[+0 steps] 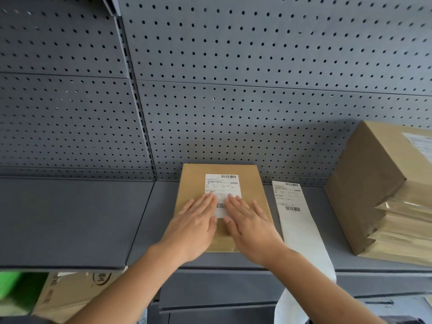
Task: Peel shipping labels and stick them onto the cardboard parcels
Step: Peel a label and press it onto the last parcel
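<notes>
A flat brown cardboard parcel (252, 183) lies on the grey shelf (70, 218) against the pegboard. A white shipping label (222, 183) with barcodes sits on its top face. My left hand (194, 228) lies flat with straight fingers on the label's lower left part. My right hand (250, 228) lies flat on the label's lower right part and the cardboard beside it. The label's bottom edge is hidden between the hands. To the right, a long white strip of labels (297, 218) runs along the shelf and hangs over its front edge.
A stack of brown parcels (378, 188) stands at the right of the shelf, the top one bearing a label. The grey pegboard wall (233, 78) rises behind. Below the shelf at the left are a printed cardboard box (70, 293) and something green (14, 284).
</notes>
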